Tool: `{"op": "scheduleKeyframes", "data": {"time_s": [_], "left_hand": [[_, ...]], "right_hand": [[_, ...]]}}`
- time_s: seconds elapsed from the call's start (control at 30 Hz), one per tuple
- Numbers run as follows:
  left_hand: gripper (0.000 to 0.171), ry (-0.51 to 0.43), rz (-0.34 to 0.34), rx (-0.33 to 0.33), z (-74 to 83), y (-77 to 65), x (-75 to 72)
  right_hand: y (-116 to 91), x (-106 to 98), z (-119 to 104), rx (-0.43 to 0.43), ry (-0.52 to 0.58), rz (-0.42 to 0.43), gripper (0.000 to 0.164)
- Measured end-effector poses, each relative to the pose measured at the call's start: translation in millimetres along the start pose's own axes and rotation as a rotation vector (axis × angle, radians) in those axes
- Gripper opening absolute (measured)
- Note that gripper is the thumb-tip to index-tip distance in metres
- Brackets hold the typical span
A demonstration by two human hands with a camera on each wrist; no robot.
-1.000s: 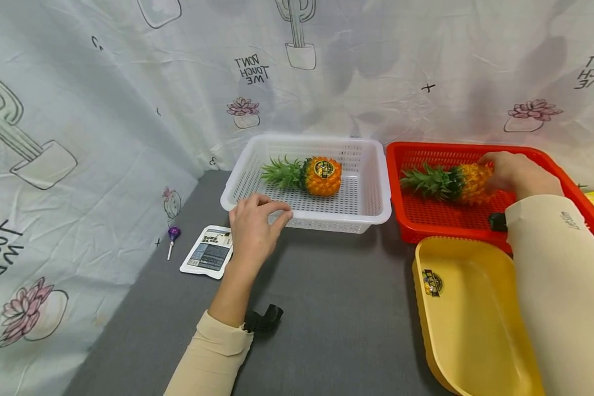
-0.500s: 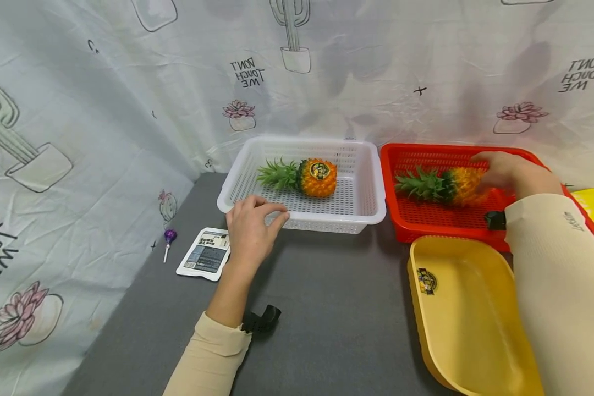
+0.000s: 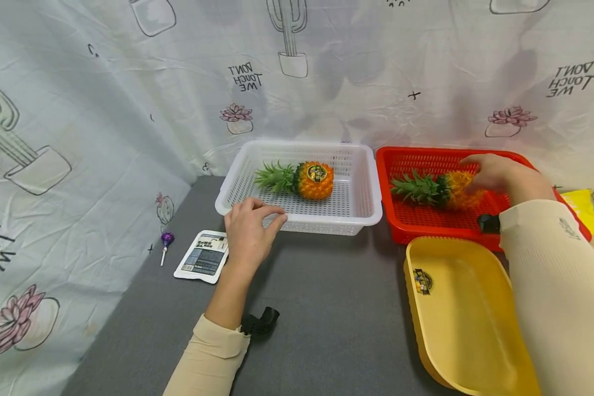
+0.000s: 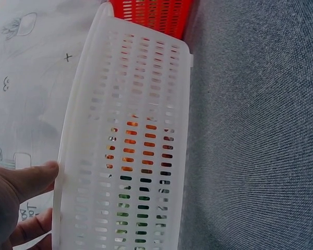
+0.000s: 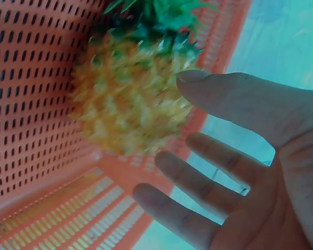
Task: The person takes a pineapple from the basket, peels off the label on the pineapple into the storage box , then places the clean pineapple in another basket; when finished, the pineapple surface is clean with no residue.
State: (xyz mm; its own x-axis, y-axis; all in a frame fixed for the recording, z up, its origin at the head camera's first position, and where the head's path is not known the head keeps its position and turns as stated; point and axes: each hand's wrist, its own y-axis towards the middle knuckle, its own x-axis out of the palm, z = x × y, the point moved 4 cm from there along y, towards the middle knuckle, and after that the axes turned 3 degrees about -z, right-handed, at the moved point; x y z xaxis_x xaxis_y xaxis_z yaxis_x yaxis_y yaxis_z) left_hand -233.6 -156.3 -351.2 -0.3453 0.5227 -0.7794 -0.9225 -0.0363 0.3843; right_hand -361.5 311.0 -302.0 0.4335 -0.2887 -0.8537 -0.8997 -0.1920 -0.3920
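In the head view, my left hand pinches the front rim of a white plastic basket between thumb and fingers. The left wrist view shows the thumb at that rim. A small orange pineapple with green leaves and a round label lies inside. On the right, my right hand reaches into a red basket, beside a second pineapple lying on its side. The right wrist view has its fingers spread out, the thumb against or very near the blurred fruit.
A yellow basin with a small sticker stands in front of the red basket. At the left lie a flat white packet and a purple lollipop. A yellow item shows at the far right. Printed cloth hangs behind the grey table.
The head view has shifted slightly. My right hand's fingers have lifted a little from the pineapple, which looks blurred as if it turns. The left hand stays at the white rim.
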Motion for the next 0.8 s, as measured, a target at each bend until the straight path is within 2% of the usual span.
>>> {"op": "scheduleKeyframes", "data": {"time_s": [0.2, 0.33, 0.57, 0.8], "left_hand": [[0.017, -0.002, -0.003, 0.001, -0.3, -0.3, 0.4], [0.018, -0.005, -0.004, -0.007, -1.1, -1.3, -0.5], [0.019, -0.01, -0.008, -0.011, -1.4, -2.4, -0.4], [0.018, -0.011, -0.005, -0.011, 0.0, -2.1, -1.0]], "right_hand": [[-2.5, -5.5, -29.4, -0.107, -0.041, 0.073, 0.072], [-3.3, -9.3, -53.3, -0.156, -0.054, 0.084, 0.07], [-5.1, -10.3, -86.6, -0.187, -0.085, 0.087, 0.068], [-8.5, -8.7, -109.6, -0.222, -0.03, 0.121, 0.075]]}}
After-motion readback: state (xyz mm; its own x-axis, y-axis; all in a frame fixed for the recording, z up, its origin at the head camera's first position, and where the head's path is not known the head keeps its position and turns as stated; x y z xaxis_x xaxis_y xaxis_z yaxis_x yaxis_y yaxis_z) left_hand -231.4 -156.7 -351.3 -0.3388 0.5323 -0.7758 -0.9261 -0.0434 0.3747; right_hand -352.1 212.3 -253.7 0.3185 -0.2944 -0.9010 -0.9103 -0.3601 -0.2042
